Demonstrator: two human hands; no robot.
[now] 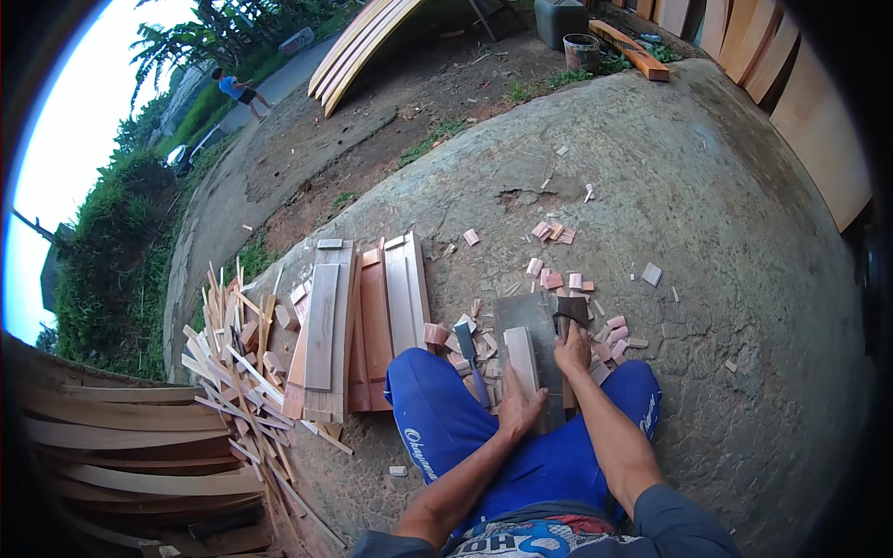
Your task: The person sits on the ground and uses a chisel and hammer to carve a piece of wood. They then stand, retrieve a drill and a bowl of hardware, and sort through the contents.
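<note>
My left hand (521,402) holds a pale wooden block (521,353) lengthwise on a grey board (507,312) between my knees. My right hand (572,349) grips a dark, wide-bladed tool (572,310) at the board's far right corner, to the right of the block. A chisel-like tool (465,339) with a blue lower part lies left of the board. Small pinkish wood offcuts (616,335) are scattered around.
Wooden panels (321,325) and a heap of thin strips (233,353) lie left. Curved planks (121,442) are stacked lower left. Boards (819,139) lean right. A bucket (581,54) stands at the back, and a person (237,90) is beside the path.
</note>
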